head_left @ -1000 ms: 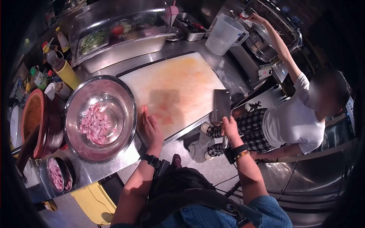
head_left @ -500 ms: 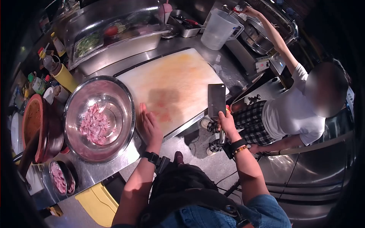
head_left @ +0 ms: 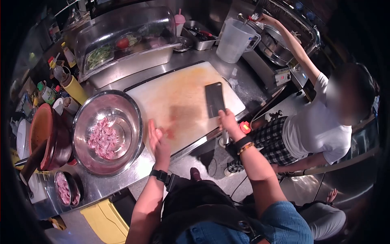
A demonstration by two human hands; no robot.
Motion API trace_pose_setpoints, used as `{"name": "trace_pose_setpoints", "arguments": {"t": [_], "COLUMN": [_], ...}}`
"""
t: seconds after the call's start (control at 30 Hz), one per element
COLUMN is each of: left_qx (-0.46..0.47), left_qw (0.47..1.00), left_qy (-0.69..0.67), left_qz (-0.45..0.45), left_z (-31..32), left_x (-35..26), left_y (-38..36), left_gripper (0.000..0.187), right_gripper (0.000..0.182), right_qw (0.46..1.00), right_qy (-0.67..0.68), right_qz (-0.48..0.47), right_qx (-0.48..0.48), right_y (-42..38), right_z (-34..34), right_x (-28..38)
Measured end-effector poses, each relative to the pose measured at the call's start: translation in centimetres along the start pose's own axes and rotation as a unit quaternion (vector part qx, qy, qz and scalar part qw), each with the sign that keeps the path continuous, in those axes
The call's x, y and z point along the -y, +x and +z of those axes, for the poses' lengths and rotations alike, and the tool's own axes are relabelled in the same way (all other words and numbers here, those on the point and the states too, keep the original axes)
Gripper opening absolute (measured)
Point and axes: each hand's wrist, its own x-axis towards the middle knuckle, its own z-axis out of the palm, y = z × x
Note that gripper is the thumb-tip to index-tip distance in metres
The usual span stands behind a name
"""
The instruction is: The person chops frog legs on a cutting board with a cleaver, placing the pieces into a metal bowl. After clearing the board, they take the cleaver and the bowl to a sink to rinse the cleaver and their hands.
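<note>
The cleaver [head_left: 214, 99] is positioned above the right-hand part of the cutting board [head_left: 183, 87], blade pointing away from the wearer and handle toward the near edge; contact between blade and board cannot be determined. The right hand [head_left: 228, 122] grips the handle, fingers closed around it. The left hand [head_left: 159, 142] is located at the board's near left corner, fingers extended and close together, with nothing visible in their hold (whether the palm touches the board cannot be determined). Reddish residue [head_left: 168, 132] marks the board surface just beside these fingers. Left of the board, a large metal bowl [head_left: 126, 151] contains a heap of pale pink meat pieces [head_left: 103, 138]. A brown pot [head_left: 61, 142] stands beyond the bowl on its left. Behind the board is a steel tray [head_left: 134, 67] under a transparent cover; a translucent jug [head_left: 235, 42] stands to the right of it. At the right, a co-worker in a white shirt [head_left: 310, 107] extends one arm toward the area above the jug.
</note>
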Motion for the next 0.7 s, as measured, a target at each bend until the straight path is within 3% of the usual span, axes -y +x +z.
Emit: {"name": "trace_pose_setpoints", "arguments": {"t": [0.13, 0.2, 0.27, 0.33, 0.43, 0.53, 0.6, 0.67, 0.7], "left_qx": [-0.013, -0.013, -0.014, -0.021, -0.034, -0.033, -0.047, -0.059, -0.067], "left_qw": [1.0, 1.0, 1.0, 1.0, 0.999, 0.999, 0.999, 0.998, 0.998], "left_qy": [0.001, 0.009, 0.011, 0.006, 0.0, 0.012, 0.004, 0.005, 0.006], "left_qz": [0.012, 0.014, -0.001, -0.006, 0.002, -0.014, -0.011, -0.014, -0.015], "left_z": [0.3, 0.6, 0.6, 0.5, 0.6, 0.9, 1.6, 1.5, 1.4], "left_x": [0.3, 0.8, 1.5, 1.1, -0.1, 0.1, -0.1, 0.0, 0.1], "left_y": [0.3, 0.2, 0.2, -0.2, 0.1, -0.1, 0.2, -0.1, -0.1], "left_gripper": [0.05, 0.05, 0.05, 0.05, 0.051, 0.051, 0.051, 0.05, 0.05], "right_gripper": [0.023, 0.022, 0.027, 0.029, 0.029, 0.028, 0.021, 0.019, 0.02], "right_qw": [0.998, 0.995, 0.975, 0.95, 0.924, 0.955, 0.971, 0.976, 0.973], "right_qy": [0.039, 0.003, -0.105, -0.136, -0.161, -0.074, -0.093, -0.015, -0.044], "right_qz": [0.026, 0.003, -0.114, -0.088, -0.102, -0.106, -0.114, -0.046, -0.057], "right_qx": [0.03, 0.102, 0.158, 0.265, 0.331, 0.267, 0.189, 0.211, 0.217], "right_y": [4.4, 4.3, 1.2, -2.7, -2.6, 1.5, 6.5, 10.2, 10.1], "right_z": [-2.0, 0.2, 3.8, 5.2, 4.8, 2.6, 0.6, -1.1, -0.9], "right_x": [0.8, 0.1, -0.1, 2.5, 3.2, 3.0, 3.0, 2.8, 3.0]}}
